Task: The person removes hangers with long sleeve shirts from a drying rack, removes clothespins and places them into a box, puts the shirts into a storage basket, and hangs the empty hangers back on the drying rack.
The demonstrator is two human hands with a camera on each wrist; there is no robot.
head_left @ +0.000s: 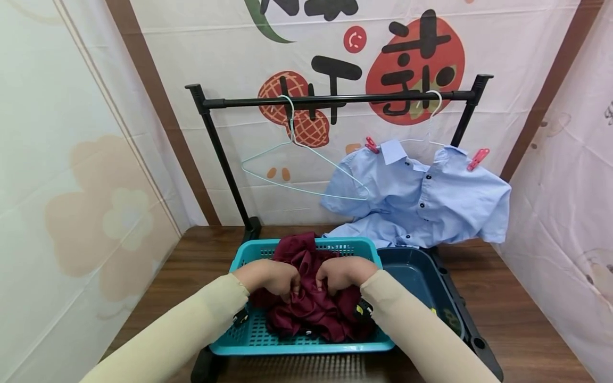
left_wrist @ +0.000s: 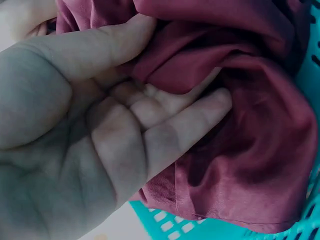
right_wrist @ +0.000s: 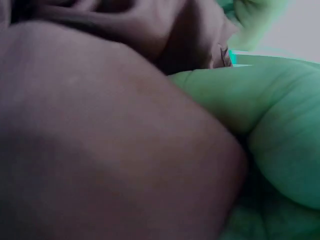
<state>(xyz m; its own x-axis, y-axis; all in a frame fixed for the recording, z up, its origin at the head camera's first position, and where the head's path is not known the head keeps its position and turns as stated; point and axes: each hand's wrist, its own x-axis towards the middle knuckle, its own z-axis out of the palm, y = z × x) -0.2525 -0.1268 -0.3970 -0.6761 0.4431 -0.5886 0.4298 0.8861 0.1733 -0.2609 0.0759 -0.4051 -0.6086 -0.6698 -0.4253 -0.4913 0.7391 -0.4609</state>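
Left hand (head_left: 274, 277) and right hand (head_left: 344, 273) pinching 1 maroon garment (head_left: 313, 314), crumpled in turquoise basket (head_left: 301, 349), blue shirt (head_left: 450, 197) behind

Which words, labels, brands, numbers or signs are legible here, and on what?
None I can read with certainty.
Printed backdrop: bold black stylised characters, the top ones cut by the frame; can't transcribe.
Backdrop, red badge: white squiggle, too small to make out.
Black wrist unit, right arm: yellow mark, too small to read.
Dark red cloth, turquoise basket, blue shirt: no lettering visible.
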